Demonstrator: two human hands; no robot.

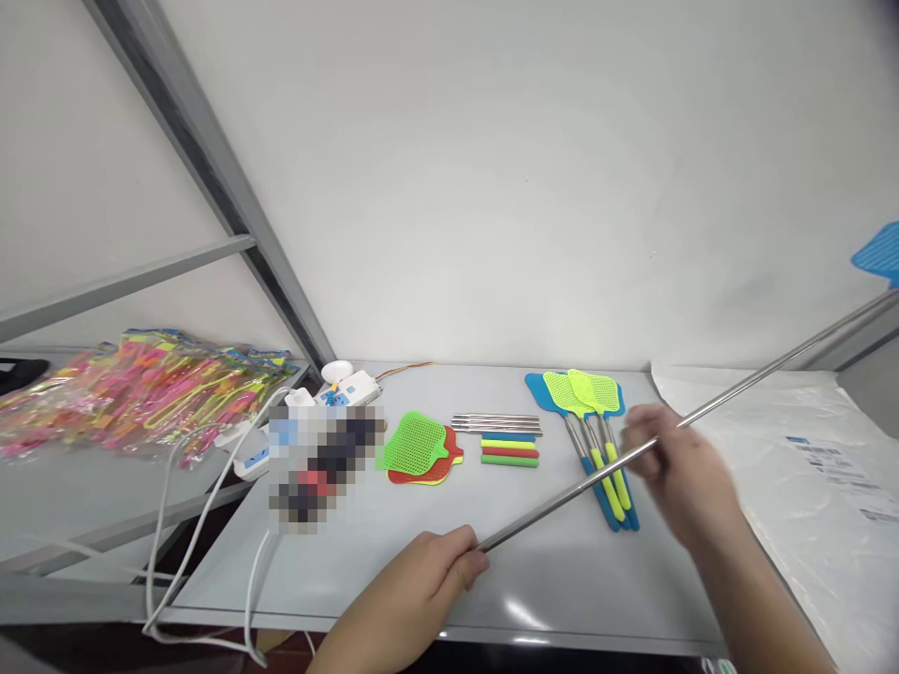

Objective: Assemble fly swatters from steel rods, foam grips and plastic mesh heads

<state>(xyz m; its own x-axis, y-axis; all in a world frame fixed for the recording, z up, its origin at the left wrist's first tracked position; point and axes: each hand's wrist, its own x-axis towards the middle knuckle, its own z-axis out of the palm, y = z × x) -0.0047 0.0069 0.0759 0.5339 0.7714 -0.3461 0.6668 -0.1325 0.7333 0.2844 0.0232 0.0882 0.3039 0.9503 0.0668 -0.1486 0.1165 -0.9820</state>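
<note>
A telescopic fly swatter slants across the view, its steel rod drawn out long and its blue head cut off at the right edge. My left hand is closed around its lower end, hiding the grip. Further up, my right hand, blurred by motion, has its fingers curled at the rod. Behind the rod lie several short fly swatters with yellow-green heads and blue heads. Left of them are loose steel rods, coloured grip sleeves and a stack of loose swatter heads.
Plastic-bagged colourful items cover the left table. White power strips and cables sit at the left, beside a pixelated patch. A white plastic package lies at the right. Behind the grey table rises a white wall.
</note>
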